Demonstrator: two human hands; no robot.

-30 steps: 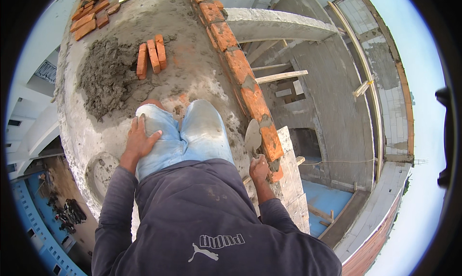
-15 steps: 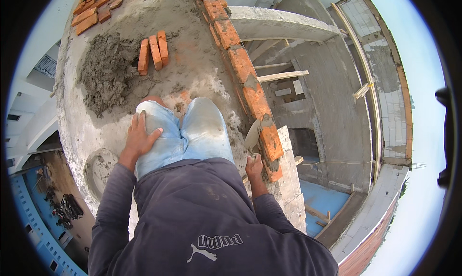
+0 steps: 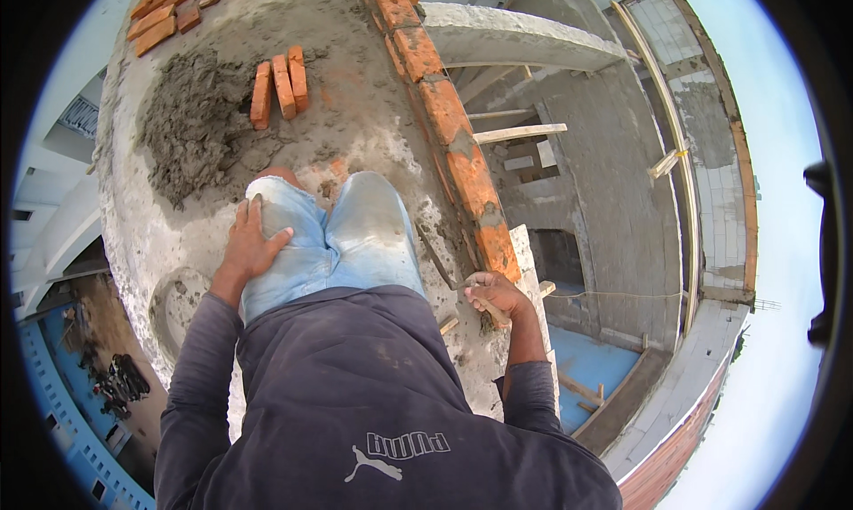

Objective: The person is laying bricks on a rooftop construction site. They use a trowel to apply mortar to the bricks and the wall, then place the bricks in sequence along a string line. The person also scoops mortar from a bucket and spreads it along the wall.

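My left hand lies flat on my left thigh near the knee, fingers apart, holding nothing. My right hand is closed round the handle of a trowel, beside the near end of a low brick wall. The trowel's blade points away from me and appears nearly edge-on, between my right knee and the wall. Smears of grey mortar mark the brick tops and joints. Ahead on the left sits a heap of wet mortar, with three loose bricks standing on edge at its right side.
More loose bricks are piled at the far left. A round mortar-stained ring marks the slab by my left arm. Right of the wall, the slab drops to a lower level with wooden props. The left edge also drops off.
My right hand has turned and moved right, over the wall's near end. The trowel blade has swung from the wall's top to its left side. My left hand stays on the thigh.
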